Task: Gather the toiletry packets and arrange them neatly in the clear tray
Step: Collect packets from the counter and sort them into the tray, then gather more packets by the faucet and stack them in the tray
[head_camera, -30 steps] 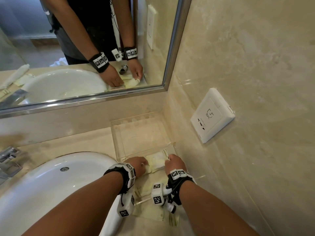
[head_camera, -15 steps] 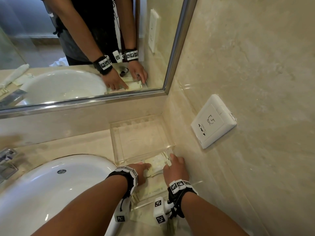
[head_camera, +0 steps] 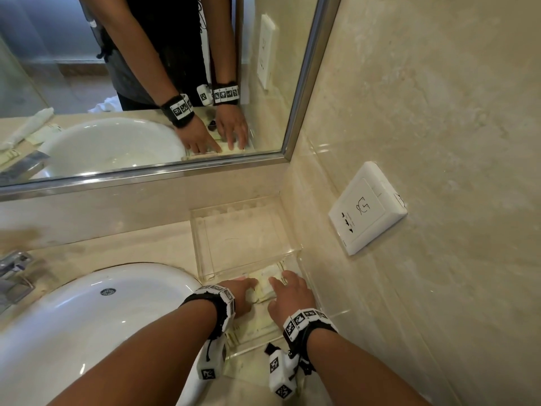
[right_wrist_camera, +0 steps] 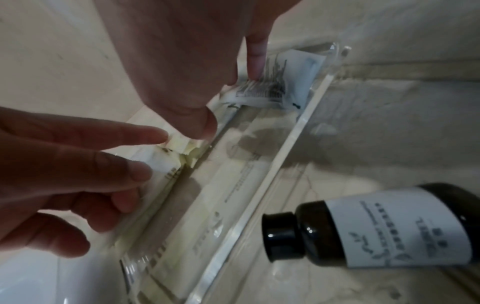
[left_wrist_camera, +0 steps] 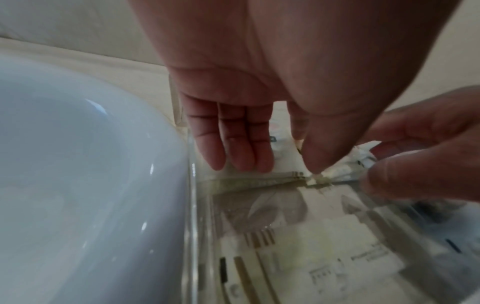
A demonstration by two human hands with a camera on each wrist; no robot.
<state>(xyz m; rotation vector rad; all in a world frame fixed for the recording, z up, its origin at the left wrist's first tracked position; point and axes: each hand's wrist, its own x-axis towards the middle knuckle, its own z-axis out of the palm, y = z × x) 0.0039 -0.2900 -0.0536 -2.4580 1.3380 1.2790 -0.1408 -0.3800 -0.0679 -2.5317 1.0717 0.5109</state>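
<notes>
Both the left hand (head_camera: 241,295) and right hand (head_camera: 289,297) pressed straight, spread fingers onto toiletry packets (head_camera: 268,284) lying in the clear tray (head_camera: 205,253), at five o'clock from the sink (head_camera: 87,317).

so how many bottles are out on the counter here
1: a dark bottle with a white label, lying on its side on the counter just outside the clear tray. Others may be hidden from these views.
</notes>
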